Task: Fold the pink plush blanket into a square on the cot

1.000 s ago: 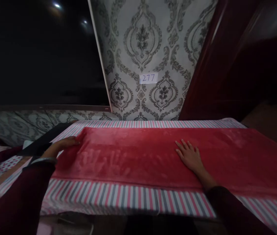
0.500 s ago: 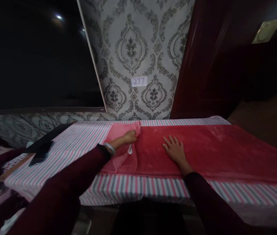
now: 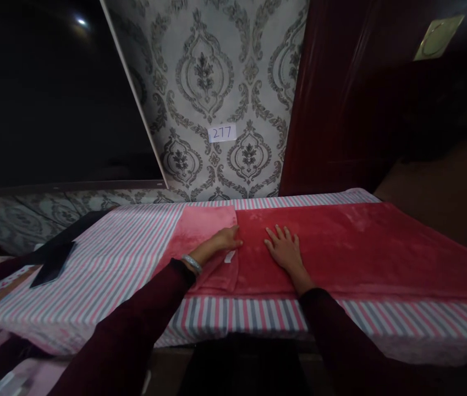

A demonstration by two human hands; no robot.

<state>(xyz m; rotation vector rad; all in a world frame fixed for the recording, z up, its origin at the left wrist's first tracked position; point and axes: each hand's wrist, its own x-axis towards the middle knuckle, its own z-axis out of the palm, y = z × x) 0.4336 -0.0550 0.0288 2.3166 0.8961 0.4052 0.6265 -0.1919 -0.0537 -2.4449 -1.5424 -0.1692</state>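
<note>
A red velvety cloth [image 3: 361, 247] lies spread across the striped sheet [image 3: 113, 258]. Its left end is folded over toward the middle, showing a paler pink underside [image 3: 200, 228]. My left hand [image 3: 223, 241] rests flat on that folded flap at its edge, fingers stretched out, a bangle on the wrist. My right hand [image 3: 285, 250] lies flat on the red cloth just to the right of the fold, fingers spread. A small white tag [image 3: 230, 256] shows below the left hand.
A dark flat object [image 3: 51, 261] lies at the sheet's left edge. Patterned wallpaper with a paper label "277" [image 3: 222, 132] stands behind, with a dark red curtain [image 3: 332, 110] to its right. The near edge of the surface runs below my arms.
My left hand carried the cloth's left end from the far left over to the middle, folding it, and now lies flat on the flap. The right hand stayed pressed on the cloth.
</note>
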